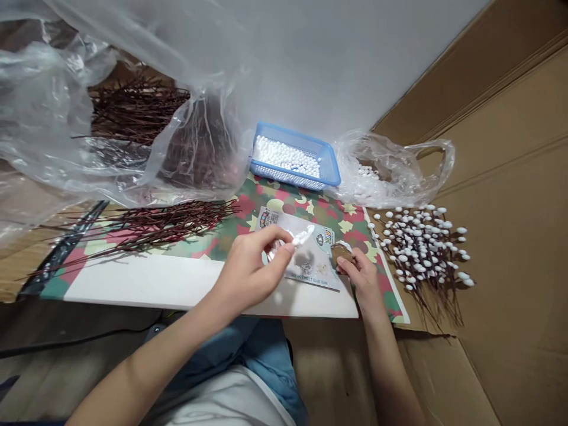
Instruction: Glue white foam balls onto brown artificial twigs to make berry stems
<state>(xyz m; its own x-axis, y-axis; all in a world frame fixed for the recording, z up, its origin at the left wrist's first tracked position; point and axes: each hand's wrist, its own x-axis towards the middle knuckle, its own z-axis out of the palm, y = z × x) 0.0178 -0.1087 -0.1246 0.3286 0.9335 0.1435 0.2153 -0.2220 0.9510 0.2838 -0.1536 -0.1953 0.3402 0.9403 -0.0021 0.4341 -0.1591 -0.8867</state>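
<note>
My left hand (261, 260) pinches a white, irregular piece (303, 236) between thumb and forefinger; it looks like paste or crumpled film, and I cannot tell which. Between the fingers of my right hand (362, 273) is a small piece of brown cardboard (341, 254) with white stuff along its upper edge. Both hands are over a printed glue gun card (317, 281), which lies on the camouflage-patterned sheet (248, 222). Part of the card is hidden behind my left hand.
A blue basket (331, 165) of white foam-like balls stands at the back. Dark brown twigs (177, 222) lie at left, below plastic-bagged twigs (137, 112). At right are white-tipped stems (421, 242) and a clear bag (394, 177) with white pieces, beside a cardboard wall (510, 171).
</note>
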